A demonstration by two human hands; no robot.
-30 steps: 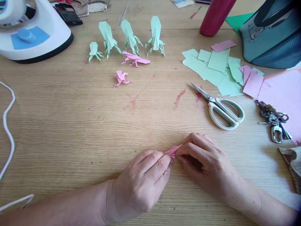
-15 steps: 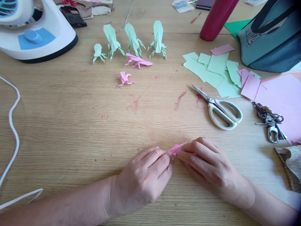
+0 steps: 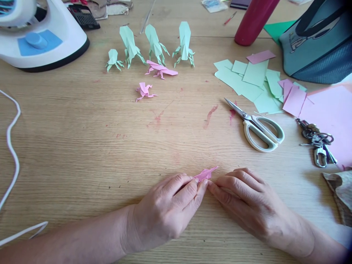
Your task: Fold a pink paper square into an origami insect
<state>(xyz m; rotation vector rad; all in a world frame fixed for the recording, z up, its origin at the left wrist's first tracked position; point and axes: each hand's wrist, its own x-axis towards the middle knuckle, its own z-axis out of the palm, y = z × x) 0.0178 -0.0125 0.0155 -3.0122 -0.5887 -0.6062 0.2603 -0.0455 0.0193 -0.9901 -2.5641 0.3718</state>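
My left hand (image 3: 172,205) is closed on a small pink folded-paper piece (image 3: 205,174), held low over the table, its pointed end aimed up and to the right. At the lower right edge of the piece, my right hand (image 3: 247,203) has its fingers closed in a pinch; a small tip of the pink paper seems to be between them, mostly hidden. Farther back stand several light green origami figures (image 3: 184,44) with thin legs. In front of them are a long pink origami figure (image 3: 161,69) and a smaller pink origami figure (image 3: 145,91).
Scissors (image 3: 255,126) lie beyond my right hand. Behind them are green paper pieces (image 3: 239,82) and pink paper (image 3: 327,117), with keys (image 3: 317,141) alongside. A red bottle (image 3: 254,24) and blue bag (image 3: 313,47) stand back right; a white fan base (image 3: 60,33) and cable (image 3: 13,146) are left.
My right hand has shifted slightly down and to the right, its fingers lower on the folded paper's edge. More of the pink piece shows. The left hand keeps its hold.
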